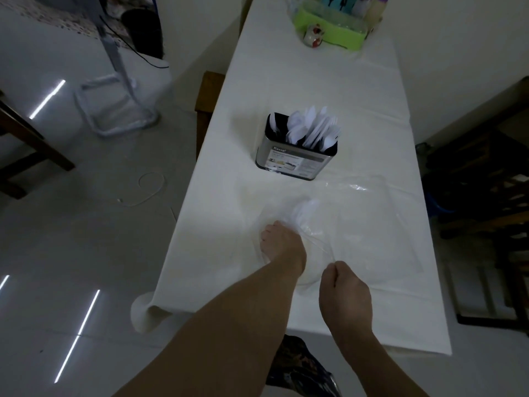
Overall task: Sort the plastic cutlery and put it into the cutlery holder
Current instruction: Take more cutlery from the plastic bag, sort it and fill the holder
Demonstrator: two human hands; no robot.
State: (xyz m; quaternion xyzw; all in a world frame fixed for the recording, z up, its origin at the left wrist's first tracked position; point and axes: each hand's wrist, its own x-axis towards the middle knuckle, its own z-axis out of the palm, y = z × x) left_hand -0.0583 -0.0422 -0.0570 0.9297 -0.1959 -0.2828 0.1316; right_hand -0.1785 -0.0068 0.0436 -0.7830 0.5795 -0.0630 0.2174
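1. Cutlery holder (296, 156) stands mid-table (372, 116), white plastic cutlery (312, 130) upright inside.
2. Clear plastic bag (289, 224) lies nearer me, a few white pieces blurred within.
3. My left hand (282, 242) reaches into it; grip hidden.
4. My right hand (343, 285) pinches its edge.

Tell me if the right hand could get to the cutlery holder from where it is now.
Probably yes. The right hand is pinching the edge of the clear plastic bag near the table's front, and only bare tablecloth and flat plastic lie between it and the cutlery holder. It would need to release the bag first.
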